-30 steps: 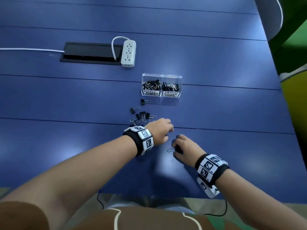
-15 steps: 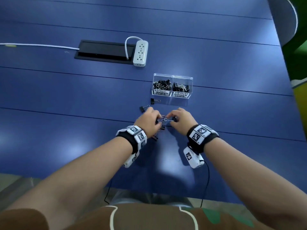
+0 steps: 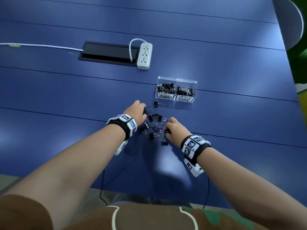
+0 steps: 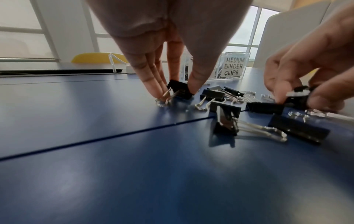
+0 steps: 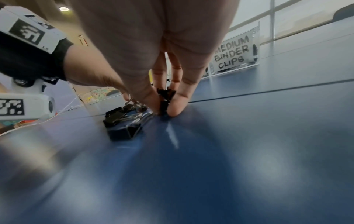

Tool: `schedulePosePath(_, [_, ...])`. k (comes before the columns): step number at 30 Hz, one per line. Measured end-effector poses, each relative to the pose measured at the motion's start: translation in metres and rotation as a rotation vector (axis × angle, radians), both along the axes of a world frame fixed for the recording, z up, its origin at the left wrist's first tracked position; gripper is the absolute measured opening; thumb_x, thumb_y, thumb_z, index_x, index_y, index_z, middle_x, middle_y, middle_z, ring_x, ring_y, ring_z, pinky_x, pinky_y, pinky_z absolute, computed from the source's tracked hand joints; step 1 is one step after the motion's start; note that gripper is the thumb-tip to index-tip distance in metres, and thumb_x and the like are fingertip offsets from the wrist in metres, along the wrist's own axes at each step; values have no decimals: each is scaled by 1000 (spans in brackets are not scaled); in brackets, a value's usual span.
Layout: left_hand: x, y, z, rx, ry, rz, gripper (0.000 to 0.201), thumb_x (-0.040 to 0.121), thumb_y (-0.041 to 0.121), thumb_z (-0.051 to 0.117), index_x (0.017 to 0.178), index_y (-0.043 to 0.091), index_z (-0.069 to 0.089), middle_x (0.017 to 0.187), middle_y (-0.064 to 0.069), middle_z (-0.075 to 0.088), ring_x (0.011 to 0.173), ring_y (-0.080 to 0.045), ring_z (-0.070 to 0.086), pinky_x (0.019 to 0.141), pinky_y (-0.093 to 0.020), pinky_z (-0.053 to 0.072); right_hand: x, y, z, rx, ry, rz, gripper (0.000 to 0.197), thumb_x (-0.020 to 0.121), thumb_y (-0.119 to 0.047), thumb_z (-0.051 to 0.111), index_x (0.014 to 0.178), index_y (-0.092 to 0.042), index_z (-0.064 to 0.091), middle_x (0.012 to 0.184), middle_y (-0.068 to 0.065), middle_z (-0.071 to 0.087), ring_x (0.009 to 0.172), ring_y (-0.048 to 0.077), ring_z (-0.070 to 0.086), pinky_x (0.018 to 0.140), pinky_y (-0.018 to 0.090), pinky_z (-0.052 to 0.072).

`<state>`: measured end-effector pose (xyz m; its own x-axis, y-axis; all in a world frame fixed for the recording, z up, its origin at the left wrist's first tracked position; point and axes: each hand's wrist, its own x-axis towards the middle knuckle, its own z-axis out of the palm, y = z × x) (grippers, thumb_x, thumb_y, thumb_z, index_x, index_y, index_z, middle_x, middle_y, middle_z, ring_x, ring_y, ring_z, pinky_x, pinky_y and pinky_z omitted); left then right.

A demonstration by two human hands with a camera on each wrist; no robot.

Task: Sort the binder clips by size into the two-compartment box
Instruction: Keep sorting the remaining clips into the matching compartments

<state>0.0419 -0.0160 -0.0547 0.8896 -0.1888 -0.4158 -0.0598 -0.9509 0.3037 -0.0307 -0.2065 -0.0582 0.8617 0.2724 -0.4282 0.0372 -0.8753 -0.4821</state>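
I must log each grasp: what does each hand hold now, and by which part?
Left hand pinches a binder clip by its black body, on the table. Right hand pinches another clip by its black body.

White power strip (image 3: 144, 55) beside black cable hatch (image 3: 108, 53); blue table (image 3: 232, 63)

black wristbands (image 3: 196, 145), checkered white tags

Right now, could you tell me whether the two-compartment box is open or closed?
Open: the two-compartment box shows no lid across its top, and black clips lie heaped in both labelled compartments.
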Motion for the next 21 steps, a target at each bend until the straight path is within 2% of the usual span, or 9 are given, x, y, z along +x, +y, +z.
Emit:
schedulePosePath(4, [0,-5,-2,50,-15,-48,36,92,28,55,121,7,52,122,-11,46,96,-31,59,82,-43,53,20,-21,15,159,-88,-216,13,83,-12,61,94,-12,67,101,3,49,83,20,54,86,26,44])
schedulePosePath(6, [0,-6,-3,68,-39,-75,34,92,28,56,118,6,53,120,-11,46,96,-30,58,78,-40,53,42,-36,27,181,-187,-322,12,82,-12,62,92,-13,68,98,1,50,81,16,50,84,25,43])
schedulePosePath(10, [-1,-9,-3,78,-75,-94,26,91,24,57,109,5,53,115,-11,47,95,-29,57,70,-35,45,86,-64,44,98,-270,-417,17,84,-10,58,99,-9,65,108,10,52,83,18,48,80,24,37])
schedulePosePath(12, [0,-9,-2,60,-65,-89,24,90,22,56,107,6,54,114,-10,49,94,-29,56,70,-35,46,100,-72,46,50,-242,-433,19,85,-11,57,103,-9,63,113,12,50,86,23,52,80,27,41])
schedulePosePath(14, [1,-7,-1,27,-34,-67,25,89,22,56,109,7,55,115,-9,51,96,-28,56,75,-37,49,107,-73,47,5,-206,-437,25,86,-13,57,110,-11,60,118,13,48,98,30,54,84,34,45])
schedulePosePath(17, [5,-6,6,-68,-34,1,29,87,22,57,113,9,57,116,-8,53,102,-27,56,86,-39,50,101,-61,50,-129,-276,-368,35,86,-22,58,121,-20,55,121,8,49,116,31,39,95,41,43])
schedulePosePath(19, [10,-6,14,-157,-83,67,29,84,20,59,111,9,59,114,-9,56,103,-26,57,87,-36,49,90,-41,49,-104,-360,-262,31,85,-20,57,116,-20,60,119,6,53,118,29,36,101,42,38])
schedulePosePath(21, [17,-9,23,-237,-138,107,27,82,18,61,108,9,61,110,-9,58,101,-26,58,87,-33,47,74,-17,40,-21,-278,-114,26,87,-17,54,111,-19,64,115,4,55,116,26,37,103,42,36])
